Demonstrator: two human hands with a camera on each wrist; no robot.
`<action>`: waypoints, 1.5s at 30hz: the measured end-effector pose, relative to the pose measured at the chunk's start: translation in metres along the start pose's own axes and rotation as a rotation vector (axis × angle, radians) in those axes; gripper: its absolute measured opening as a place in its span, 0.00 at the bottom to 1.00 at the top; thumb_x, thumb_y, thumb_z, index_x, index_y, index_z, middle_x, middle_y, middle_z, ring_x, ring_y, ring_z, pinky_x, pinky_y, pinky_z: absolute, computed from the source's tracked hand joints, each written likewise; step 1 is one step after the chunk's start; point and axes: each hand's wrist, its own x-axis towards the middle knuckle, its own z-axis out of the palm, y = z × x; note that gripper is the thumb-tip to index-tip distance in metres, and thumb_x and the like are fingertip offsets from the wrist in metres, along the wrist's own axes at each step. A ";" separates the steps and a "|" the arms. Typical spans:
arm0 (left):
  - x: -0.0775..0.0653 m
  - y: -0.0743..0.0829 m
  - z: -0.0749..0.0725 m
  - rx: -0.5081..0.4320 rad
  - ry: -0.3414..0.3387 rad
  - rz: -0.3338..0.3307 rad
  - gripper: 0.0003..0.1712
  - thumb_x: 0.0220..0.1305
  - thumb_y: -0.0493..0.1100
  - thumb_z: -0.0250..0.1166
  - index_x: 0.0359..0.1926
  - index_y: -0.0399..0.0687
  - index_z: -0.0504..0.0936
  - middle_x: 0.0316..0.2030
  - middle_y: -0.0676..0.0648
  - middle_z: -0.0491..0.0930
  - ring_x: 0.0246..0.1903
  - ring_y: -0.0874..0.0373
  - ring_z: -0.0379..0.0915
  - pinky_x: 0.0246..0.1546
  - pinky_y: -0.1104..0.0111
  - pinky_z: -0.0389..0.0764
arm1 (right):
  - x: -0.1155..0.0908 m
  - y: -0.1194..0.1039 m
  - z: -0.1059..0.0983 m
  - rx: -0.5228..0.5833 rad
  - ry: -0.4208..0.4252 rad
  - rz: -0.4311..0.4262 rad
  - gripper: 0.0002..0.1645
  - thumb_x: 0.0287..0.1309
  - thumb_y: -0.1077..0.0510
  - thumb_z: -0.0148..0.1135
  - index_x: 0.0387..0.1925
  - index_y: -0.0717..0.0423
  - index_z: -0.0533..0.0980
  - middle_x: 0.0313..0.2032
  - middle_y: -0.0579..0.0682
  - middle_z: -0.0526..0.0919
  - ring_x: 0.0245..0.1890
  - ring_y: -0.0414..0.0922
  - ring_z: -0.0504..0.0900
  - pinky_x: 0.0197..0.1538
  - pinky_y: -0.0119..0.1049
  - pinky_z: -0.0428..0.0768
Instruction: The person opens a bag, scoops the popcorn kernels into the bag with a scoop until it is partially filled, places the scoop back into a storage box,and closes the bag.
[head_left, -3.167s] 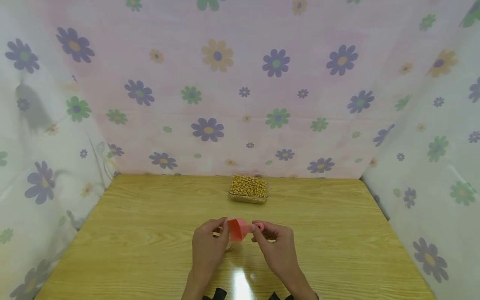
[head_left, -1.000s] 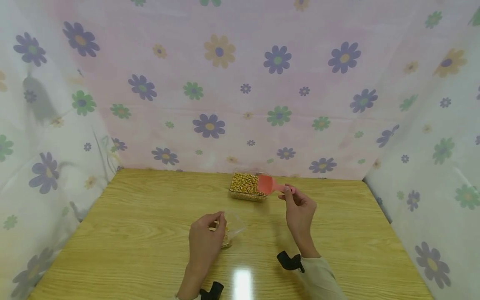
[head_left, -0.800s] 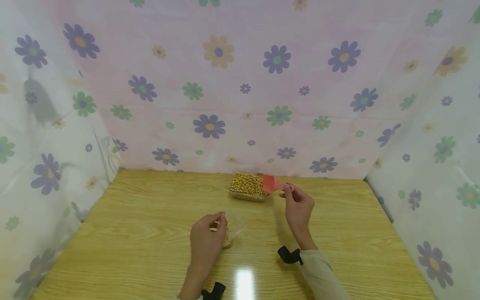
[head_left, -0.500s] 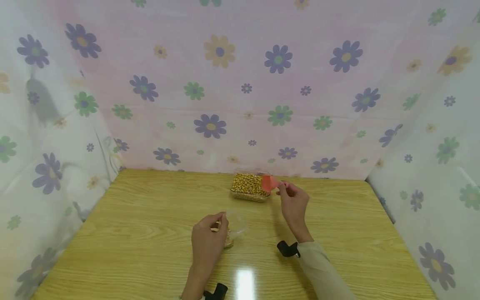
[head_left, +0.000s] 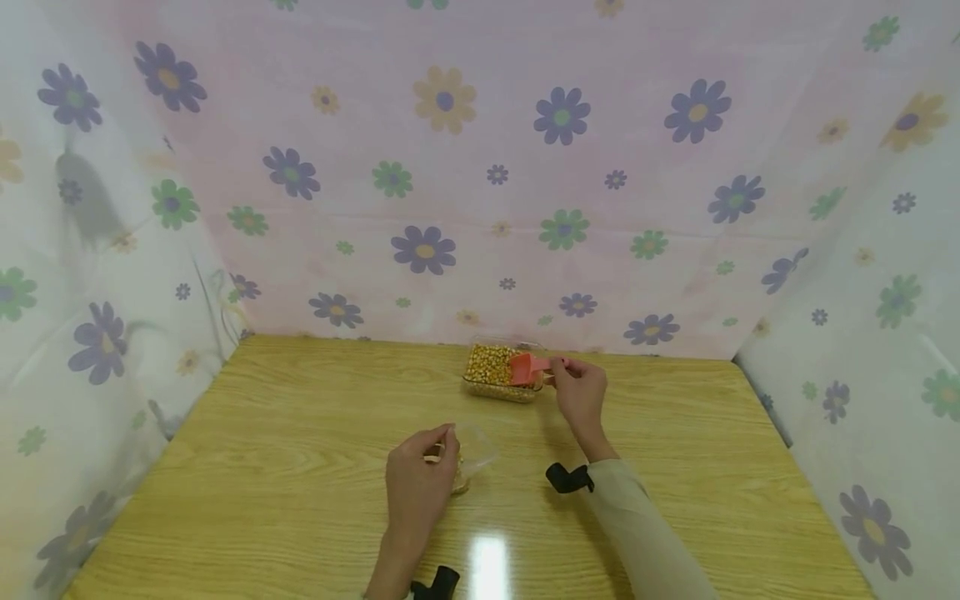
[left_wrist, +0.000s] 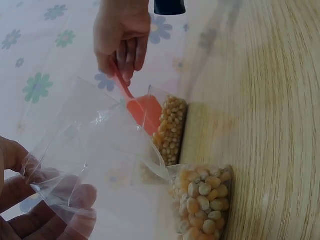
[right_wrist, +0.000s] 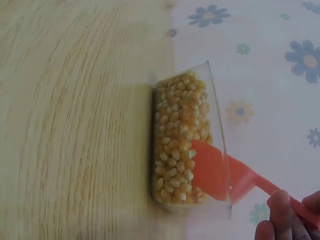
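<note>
My right hand (head_left: pixel 581 396) grips the handle of a pink scoop (head_left: pixel 522 369). The scoop's bowl dips into the corn kernels (right_wrist: pixel 175 145) at the right end of a clear rectangular container (head_left: pixel 501 392), as the right wrist view shows. Nearer to me, my left hand (head_left: pixel 422 475) pinches the upper edge of a clear plastic bag (left_wrist: pixel 95 135). In the left wrist view the bag's mouth spreads apart, and corn kernels (left_wrist: pixel 202 200) fill its bottom, which rests on the table. From the head view, my left hand hides much of the bag.
The wooden table (head_left: pixel 285 467) runs back to a flowered curtain (head_left: pixel 337 183), which also hangs along both sides. The container stands near the table's back edge, beyond the bag. Black wrist mounts (head_left: pixel 568 477) sit on both forearms.
Earlier my right hand held the scoop over the bag. It has since moved to the container, and the scoop has come down left into the kernels. The left hand stays at the bag.
</note>
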 end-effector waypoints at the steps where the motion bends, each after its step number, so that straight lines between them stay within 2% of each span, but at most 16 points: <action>1: 0.000 0.000 0.001 -0.004 0.000 0.000 0.07 0.66 0.33 0.67 0.40 0.35 0.91 0.28 0.49 0.87 0.25 0.58 0.84 0.23 0.75 0.82 | 0.001 0.001 0.000 0.018 0.008 0.034 0.16 0.69 0.62 0.62 0.38 0.78 0.83 0.33 0.69 0.87 0.26 0.53 0.89 0.31 0.37 0.86; 3: 0.000 0.000 0.001 -0.008 0.003 -0.006 0.07 0.66 0.33 0.67 0.40 0.36 0.91 0.27 0.49 0.87 0.25 0.58 0.84 0.22 0.75 0.82 | 0.003 0.004 -0.001 0.050 0.015 0.111 0.17 0.70 0.61 0.62 0.42 0.77 0.83 0.32 0.65 0.88 0.25 0.47 0.89 0.38 0.44 0.88; 5: 0.001 0.001 0.002 -0.006 0.006 -0.014 0.07 0.67 0.34 0.67 0.40 0.37 0.91 0.27 0.50 0.87 0.25 0.58 0.84 0.23 0.76 0.81 | 0.004 0.006 -0.002 0.087 0.014 0.196 0.18 0.70 0.60 0.61 0.46 0.76 0.83 0.30 0.59 0.89 0.25 0.42 0.88 0.41 0.46 0.88; 10: 0.000 0.002 0.001 -0.009 -0.003 -0.038 0.08 0.68 0.34 0.66 0.41 0.37 0.91 0.27 0.50 0.87 0.26 0.58 0.84 0.24 0.75 0.81 | 0.008 0.011 -0.007 0.201 -0.003 0.392 0.22 0.71 0.59 0.60 0.56 0.75 0.79 0.25 0.47 0.88 0.25 0.36 0.87 0.39 0.36 0.87; 15: -0.001 0.002 0.000 -0.015 -0.013 -0.052 0.08 0.67 0.34 0.66 0.41 0.36 0.91 0.27 0.50 0.87 0.26 0.58 0.84 0.24 0.75 0.81 | 0.009 0.015 -0.012 0.272 -0.017 0.509 0.25 0.72 0.58 0.60 0.60 0.75 0.75 0.25 0.44 0.88 0.25 0.35 0.87 0.41 0.34 0.87; 18: 0.000 0.002 0.000 -0.006 -0.010 -0.039 0.08 0.67 0.34 0.67 0.41 0.36 0.91 0.27 0.51 0.87 0.26 0.58 0.83 0.23 0.75 0.81 | 0.008 0.015 -0.014 0.320 -0.007 0.570 0.24 0.72 0.58 0.59 0.60 0.73 0.76 0.24 0.44 0.88 0.25 0.35 0.87 0.40 0.33 0.87; 23: 0.000 -0.001 0.000 0.003 -0.003 -0.012 0.07 0.67 0.34 0.67 0.40 0.36 0.91 0.26 0.51 0.87 0.25 0.58 0.83 0.23 0.76 0.81 | 0.006 0.016 -0.016 0.394 0.012 0.681 0.15 0.73 0.56 0.59 0.50 0.63 0.82 0.25 0.45 0.88 0.28 0.36 0.88 0.42 0.33 0.86; 28: 0.001 -0.002 -0.001 0.014 -0.003 -0.016 0.07 0.67 0.35 0.67 0.40 0.39 0.92 0.27 0.51 0.87 0.25 0.58 0.84 0.23 0.75 0.81 | 0.003 0.019 -0.016 0.491 0.027 0.730 0.10 0.73 0.57 0.59 0.41 0.56 0.84 0.26 0.46 0.89 0.29 0.38 0.89 0.42 0.32 0.86; 36: 0.003 0.000 -0.001 0.025 -0.013 -0.026 0.07 0.67 0.36 0.67 0.40 0.41 0.92 0.28 0.51 0.87 0.26 0.58 0.84 0.24 0.73 0.82 | -0.003 0.021 -0.016 0.620 0.021 0.750 0.15 0.73 0.57 0.59 0.31 0.52 0.85 0.25 0.46 0.88 0.28 0.38 0.88 0.42 0.32 0.86; 40: 0.004 0.001 -0.002 0.011 -0.016 -0.036 0.08 0.68 0.37 0.67 0.40 0.41 0.92 0.28 0.52 0.87 0.26 0.58 0.84 0.24 0.73 0.82 | -0.004 0.019 -0.014 0.667 0.000 0.741 0.17 0.75 0.56 0.57 0.30 0.51 0.85 0.25 0.45 0.89 0.27 0.36 0.87 0.44 0.30 0.85; 45: 0.004 0.000 -0.001 -0.013 -0.024 -0.049 0.08 0.68 0.37 0.67 0.41 0.40 0.92 0.27 0.52 0.87 0.26 0.59 0.84 0.23 0.74 0.82 | -0.005 0.017 -0.011 0.703 -0.014 0.722 0.16 0.76 0.55 0.54 0.34 0.52 0.85 0.27 0.45 0.90 0.25 0.34 0.85 0.38 0.27 0.84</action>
